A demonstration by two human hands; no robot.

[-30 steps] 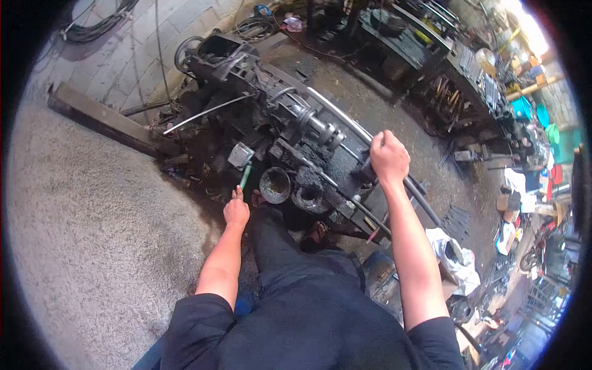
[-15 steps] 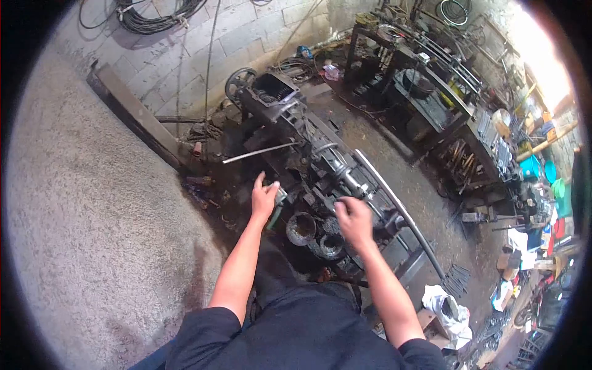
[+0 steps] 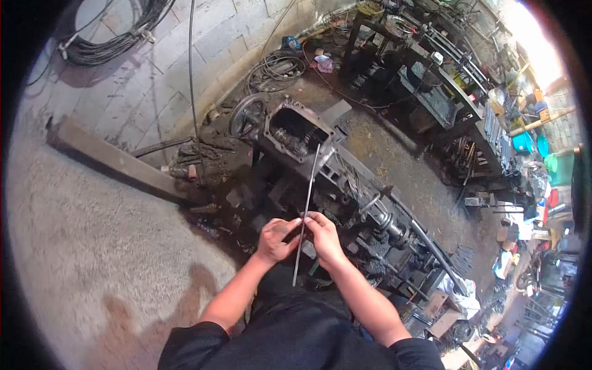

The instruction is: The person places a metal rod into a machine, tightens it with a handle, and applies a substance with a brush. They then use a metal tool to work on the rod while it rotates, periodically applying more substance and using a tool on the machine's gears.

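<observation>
A thin metal rod [image 3: 308, 196] runs lengthwise in front of me, its far end over the edge of an open gear housing [image 3: 300, 132]. My left hand [image 3: 277, 240] is closed in a pinch at the rod's middle. My right hand [image 3: 323, 239] grips the rod at the same spot from the other side, its thumb and forefinger meeting the left fingertips. Whether anything small sits between the fingertips cannot be made out. Beyond and to the right of my hands stretches a greasy, lathe-like machine [image 3: 385, 216], with a handwheel [image 3: 248, 116] at its far end.
A long bar [image 3: 425, 237] lies along the machine's right side. A metal beam [image 3: 117, 160] leans at left by the block wall. Coiled cable [image 3: 280, 66] rests on the floor. A cluttered workbench [image 3: 431, 92] stands at right, and a white sack [image 3: 462, 295] lies near the machine's near end.
My hands have come together from apart and now hold a rod upright in view. The rod lying across the machine earlier is gone from there. The view has shifted, bringing the gear housing closer.
</observation>
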